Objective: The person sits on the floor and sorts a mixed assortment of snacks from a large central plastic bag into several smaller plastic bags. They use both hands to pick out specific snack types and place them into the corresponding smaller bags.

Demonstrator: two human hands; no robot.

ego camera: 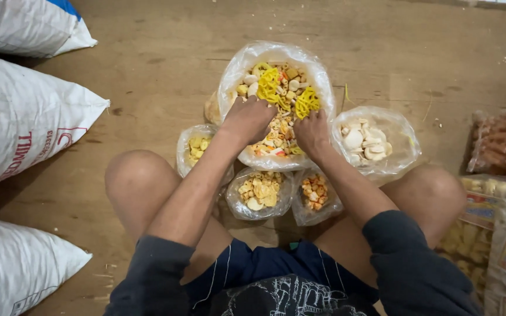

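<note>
Both hands [279, 126] in big snack bag [235, 70]; mixed crackers

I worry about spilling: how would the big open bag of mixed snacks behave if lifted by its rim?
The big bag is thin clear plastic, so it likely sags. Its mouth is open, so pieces could spill. The puffed pieces look light and brittle.

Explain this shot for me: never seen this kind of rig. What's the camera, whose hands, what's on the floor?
No machine here: one camera on a person's head looks down at their own bare hands and knees. They sit on a wooden floor. Both the left hand and the right hand are dug into a large clear bag of mixed snacks. Four smaller clear bags of sorted pieces ring it. White sacks lie on the left, packaged snacks on the right. What the fingers grip is hidden.
</note>
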